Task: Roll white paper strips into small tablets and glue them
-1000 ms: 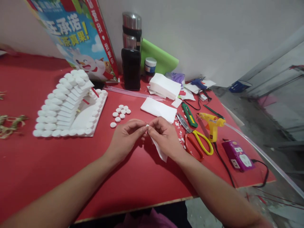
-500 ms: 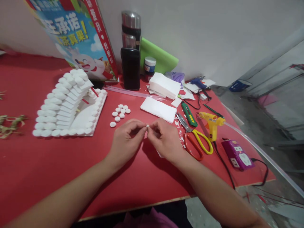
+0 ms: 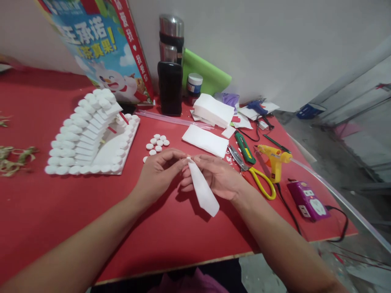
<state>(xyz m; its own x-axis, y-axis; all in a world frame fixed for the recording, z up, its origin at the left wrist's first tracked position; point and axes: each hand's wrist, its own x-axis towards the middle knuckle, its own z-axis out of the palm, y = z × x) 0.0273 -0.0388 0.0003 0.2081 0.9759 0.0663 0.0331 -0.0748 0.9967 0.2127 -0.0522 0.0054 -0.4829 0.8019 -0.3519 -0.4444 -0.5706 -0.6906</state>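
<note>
My left hand (image 3: pixel 160 173) pinches the narrow, rolled-looking end of a white paper strip (image 3: pixel 204 191) between thumb and fingertips. My right hand (image 3: pixel 224 177) grips the same end from the other side, its lower fingers spread behind the strip. From there the strip widens and hangs down toward me over the red table, ending in a blunt point. Several small white rolled discs (image 3: pixel 159 143) lie just beyond my left hand, one partly hidden by it. Farther left stands a white stepped model (image 3: pixel 88 140) edged with similar rounded pieces.
Folded white sheets (image 3: pixel 205 141) lie ahead. To the right are scissors (image 3: pixel 263 183), a green cutter (image 3: pixel 244 148), a yellow glue gun (image 3: pixel 275 162) with a cord and a purple power box (image 3: pixel 308 199). A black phone-like object (image 3: pixel 170 89) and a flask (image 3: pixel 171 28) stand behind.
The right hand has turned and opened out its lower fingers, so the strip's long tail now shows below the pinch. The view has shifted slightly.
</note>
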